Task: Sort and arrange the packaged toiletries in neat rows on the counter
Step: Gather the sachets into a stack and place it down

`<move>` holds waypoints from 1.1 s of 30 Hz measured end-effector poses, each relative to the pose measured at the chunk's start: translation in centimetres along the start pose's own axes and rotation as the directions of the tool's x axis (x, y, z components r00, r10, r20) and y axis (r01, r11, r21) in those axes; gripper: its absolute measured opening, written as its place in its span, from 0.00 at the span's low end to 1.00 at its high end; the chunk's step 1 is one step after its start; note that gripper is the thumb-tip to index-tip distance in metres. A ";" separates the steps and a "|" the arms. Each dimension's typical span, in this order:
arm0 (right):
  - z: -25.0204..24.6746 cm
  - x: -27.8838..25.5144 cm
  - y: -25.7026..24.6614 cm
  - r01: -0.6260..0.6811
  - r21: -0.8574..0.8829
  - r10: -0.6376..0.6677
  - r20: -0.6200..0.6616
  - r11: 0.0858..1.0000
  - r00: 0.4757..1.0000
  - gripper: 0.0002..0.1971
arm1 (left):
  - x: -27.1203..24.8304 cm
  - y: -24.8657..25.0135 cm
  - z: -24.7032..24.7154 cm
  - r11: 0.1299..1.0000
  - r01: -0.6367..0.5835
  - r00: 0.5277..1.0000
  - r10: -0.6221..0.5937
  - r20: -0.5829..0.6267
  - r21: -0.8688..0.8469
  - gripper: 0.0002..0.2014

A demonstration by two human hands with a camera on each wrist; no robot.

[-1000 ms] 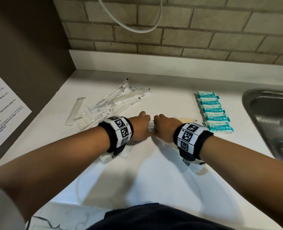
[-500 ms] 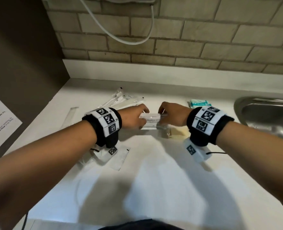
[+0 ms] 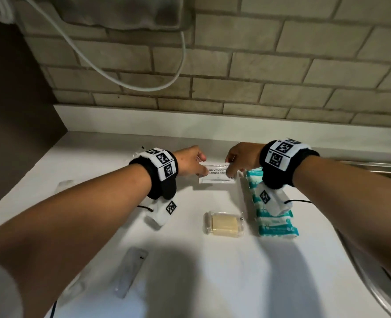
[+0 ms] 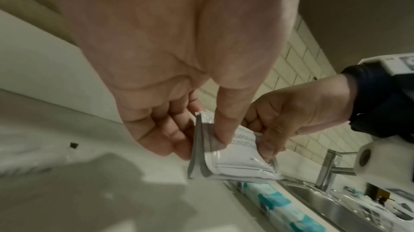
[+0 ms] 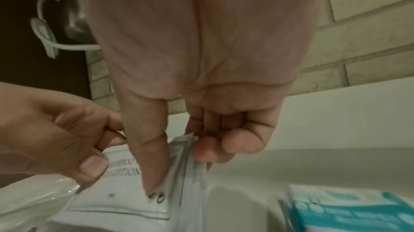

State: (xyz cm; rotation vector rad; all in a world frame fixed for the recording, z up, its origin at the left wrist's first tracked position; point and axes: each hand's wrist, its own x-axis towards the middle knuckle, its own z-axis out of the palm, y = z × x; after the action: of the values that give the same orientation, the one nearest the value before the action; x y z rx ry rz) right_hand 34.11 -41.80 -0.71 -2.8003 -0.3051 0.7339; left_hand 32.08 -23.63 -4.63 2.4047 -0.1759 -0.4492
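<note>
Both hands hold a small stack of white shampoo sachets (image 3: 217, 177) (image 4: 233, 158) (image 5: 134, 198) just above the white counter (image 3: 190, 260), toward its back. My left hand (image 3: 200, 166) (image 4: 201, 140) pinches the stack's left end between thumb and fingers. My right hand (image 3: 230, 167) (image 5: 177, 170) pinches its right end the same way. A wrapped yellow soap bar (image 3: 224, 224) lies nearer me. A row of teal-and-white packets (image 3: 278, 229) (image 4: 280, 205) (image 5: 358, 207) runs along the right, partly hidden by my right wrist.
A steel sink (image 3: 373, 260) (image 4: 336, 204) with a tap (image 4: 331, 170) sits at the right. Clear plastic packets (image 3: 132, 274) lie at the near left under my left arm. A brick wall (image 3: 236, 76) with a white cable (image 3: 125, 74) backs the counter.
Both hands have lifted the sachet stack off the counter and carried it toward the back wall. The soap bar they covered now lies in the open.
</note>
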 end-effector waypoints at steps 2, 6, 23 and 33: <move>0.1 1.5 0.9 -0.010 -0.016 0.010 0.039 1.000 0.999 0.15 | 1.6 0.0 0.7 0.999 0.028 1.000 -0.028 0.013 -0.014 0.22; 0.5 4.0 2.2 -0.015 -0.045 0.021 0.134 0.999 0.991 0.17 | 4.3 -0.5 1.8 0.992 0.095 0.994 -0.090 0.061 -0.079 0.24; 1.2 6.6 3.8 0.063 -0.179 -0.051 0.074 0.982 0.996 0.16 | 7.9 -0.2 3.3 0.991 0.133 0.990 -0.132 0.051 -0.021 0.18; 1.9 5.5 3.3 0.107 -0.305 -0.107 0.016 0.946 0.994 0.20 | 7.7 0.0 3.0 0.988 0.138 0.990 -0.139 0.023 0.069 0.16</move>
State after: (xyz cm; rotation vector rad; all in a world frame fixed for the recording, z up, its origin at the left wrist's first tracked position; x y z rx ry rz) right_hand 38.27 -43.24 -5.73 -3.0400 -0.6146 0.7136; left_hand 38.14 -27.29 -8.89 2.4872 -0.0364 -0.5484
